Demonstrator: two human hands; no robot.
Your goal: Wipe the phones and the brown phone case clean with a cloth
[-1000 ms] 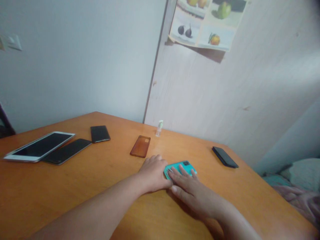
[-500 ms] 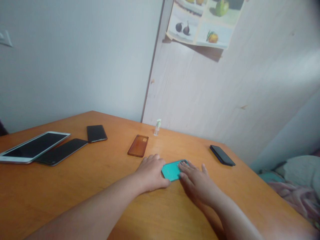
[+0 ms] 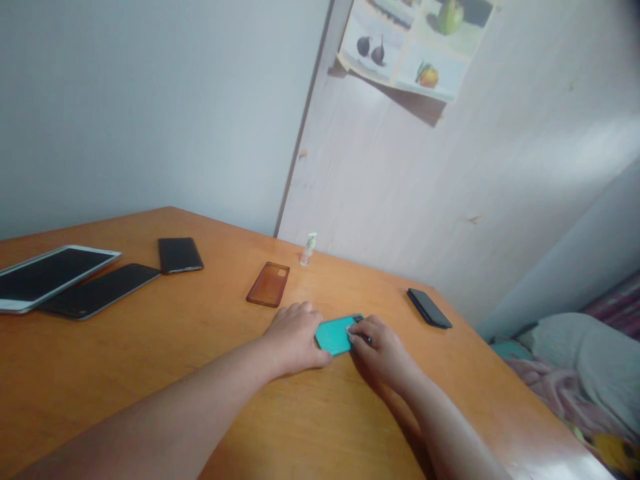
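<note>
A turquoise phone in a case (image 3: 331, 335), back side up, lies on the wooden table in front of me. My left hand (image 3: 296, 339) grips its left end, thumb along the near edge and fingers at the far side. Over its right end is my right hand (image 3: 376, 347), fingers bent and pinched together by the camera corner. A small whitish bit shows at the right fingertips, too small to name. A clear brown phone case (image 3: 269, 285) lies just beyond my left hand, and a small pump bottle (image 3: 309, 249) stands behind it.
On the table's left are a white tablet (image 3: 50, 277), a large black device (image 3: 103, 291) partly against it, and a smaller black phone (image 3: 181, 255). A black phone or wallet case (image 3: 429, 308) lies near the right edge. Bedding (image 3: 585, 367) shows beyond that edge.
My right hand's fingers, spread flat over the phone's right end before, are now curled into a pinch there. The left hand keeps its hold. The view has shifted slightly.
</note>
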